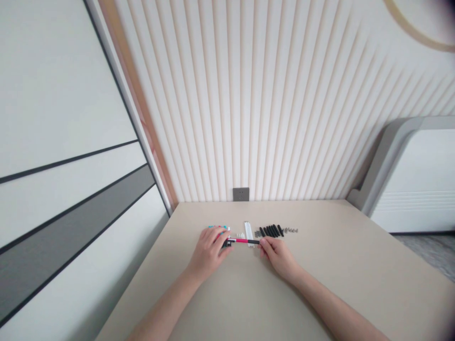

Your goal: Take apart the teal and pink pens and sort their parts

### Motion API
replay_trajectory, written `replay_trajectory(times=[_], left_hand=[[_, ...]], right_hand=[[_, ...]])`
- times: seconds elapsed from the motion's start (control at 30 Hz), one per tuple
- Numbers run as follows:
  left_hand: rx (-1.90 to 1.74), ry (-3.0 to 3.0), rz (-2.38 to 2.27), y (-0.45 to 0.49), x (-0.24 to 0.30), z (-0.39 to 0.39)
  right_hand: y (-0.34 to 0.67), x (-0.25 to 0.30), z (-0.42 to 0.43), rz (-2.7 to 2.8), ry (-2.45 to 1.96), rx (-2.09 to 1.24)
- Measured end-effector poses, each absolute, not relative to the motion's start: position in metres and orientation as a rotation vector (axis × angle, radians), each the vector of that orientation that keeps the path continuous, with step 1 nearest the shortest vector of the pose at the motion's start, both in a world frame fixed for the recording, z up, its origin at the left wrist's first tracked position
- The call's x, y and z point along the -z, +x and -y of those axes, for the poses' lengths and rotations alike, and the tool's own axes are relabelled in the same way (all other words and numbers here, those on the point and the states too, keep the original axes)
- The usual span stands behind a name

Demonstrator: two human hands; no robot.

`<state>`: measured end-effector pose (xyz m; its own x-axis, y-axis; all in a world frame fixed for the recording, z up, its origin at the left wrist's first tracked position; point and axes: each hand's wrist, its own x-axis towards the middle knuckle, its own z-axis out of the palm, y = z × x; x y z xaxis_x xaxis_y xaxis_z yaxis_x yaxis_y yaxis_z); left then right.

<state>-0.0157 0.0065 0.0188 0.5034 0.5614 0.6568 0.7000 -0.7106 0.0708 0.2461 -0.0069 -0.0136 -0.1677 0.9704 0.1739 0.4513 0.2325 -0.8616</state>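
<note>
A thin pen with a pink-red barrel and black ends lies level between my two hands, just above the beige table. My left hand is closed round its left, black end. My right hand pinches its right, black end with the fingertips. Behind the pen lie pen parts in a row: teal pieces by my left hand, white tubes in the middle, several black barrels, and small grey bits at the right.
A ribbed cream wall with a grey socket rises at the table's far edge. A white and grey panelled wall runs along the left. A white and grey cabinet-like unit stands at the right.
</note>
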Motion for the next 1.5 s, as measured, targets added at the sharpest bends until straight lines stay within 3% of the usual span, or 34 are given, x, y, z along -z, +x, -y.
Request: replay_trajectory(times=[0.23,0.77,1.3,1.5], left_hand=[[0.708,-2.615,0.955,0.015,-0.039,-0.002],[0.740,-2.524,0.823,0.030,-0.020,-0.006],[0.644,-2.498,0.773,0.029,-0.023,-0.003],[0.733,-2.461,0.780,0.027,-0.024,-0.002]], right_hand=[[0.244,0.014,0.006,1.735,-1.316,-0.854],[0.239,0.012,0.010,1.793,-1.298,-0.896],[0.242,0.005,0.019,1.972,-1.254,-0.501],[0.242,0.001,0.018,1.917,-1.295,-0.647]])
